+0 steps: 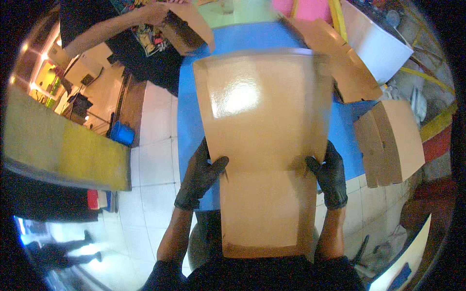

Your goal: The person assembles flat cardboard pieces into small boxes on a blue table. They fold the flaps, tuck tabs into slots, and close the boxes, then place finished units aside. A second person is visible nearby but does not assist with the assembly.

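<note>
A large brown cardboard sheet (264,131) fills the middle of the view, wide at its far part and narrower toward my body. A bright glare lies on its glossy face, and a crease crosses it near my thumbs. My left hand (200,169), in a dark glove, grips the left edge with the thumb on top. On the opposite edge my right hand (330,174), gloved alike, holds on the same way. The fingers of both hands are partly hidden beneath the sheet. Behind and below it spreads a blue tabletop (233,38).
Folded cardboard pieces (395,140) lie at the right, and another long cardboard piece (347,60) sits at the table's far right by a white bin (383,46). Far left, another person's arm (114,31) reaches to a cardboard box (189,24). A blue bucket (121,132) stands beyond a low wall (92,160).
</note>
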A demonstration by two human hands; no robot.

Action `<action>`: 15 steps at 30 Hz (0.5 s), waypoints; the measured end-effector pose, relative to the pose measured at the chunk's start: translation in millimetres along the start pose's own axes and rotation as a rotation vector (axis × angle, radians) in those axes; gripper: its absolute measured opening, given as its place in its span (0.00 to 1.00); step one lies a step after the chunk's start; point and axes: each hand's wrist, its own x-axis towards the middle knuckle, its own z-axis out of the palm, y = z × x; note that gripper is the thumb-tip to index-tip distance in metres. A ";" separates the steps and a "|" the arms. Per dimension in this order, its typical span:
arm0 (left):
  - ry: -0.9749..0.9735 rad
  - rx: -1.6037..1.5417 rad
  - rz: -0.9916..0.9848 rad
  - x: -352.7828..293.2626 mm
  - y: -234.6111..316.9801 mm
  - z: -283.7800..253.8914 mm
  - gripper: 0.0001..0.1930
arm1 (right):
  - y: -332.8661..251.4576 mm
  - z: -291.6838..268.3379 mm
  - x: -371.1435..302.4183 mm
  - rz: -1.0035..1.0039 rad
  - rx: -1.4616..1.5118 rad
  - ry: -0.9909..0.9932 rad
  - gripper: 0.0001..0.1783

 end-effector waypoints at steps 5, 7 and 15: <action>-0.015 -0.023 -0.225 -42.1 -9.1 5.8 0.25 | 30.8 0.6 -25.8 0.060 -0.061 0.084 0.20; 0.069 -0.303 -0.412 -55.9 -15.9 10.3 0.17 | 36.9 -6.3 -39.2 -0.024 -0.221 -0.027 0.20; 0.098 0.057 0.068 6.4 -26.3 -1.6 0.11 | 38.3 0.7 18.8 -0.180 -0.196 0.016 0.19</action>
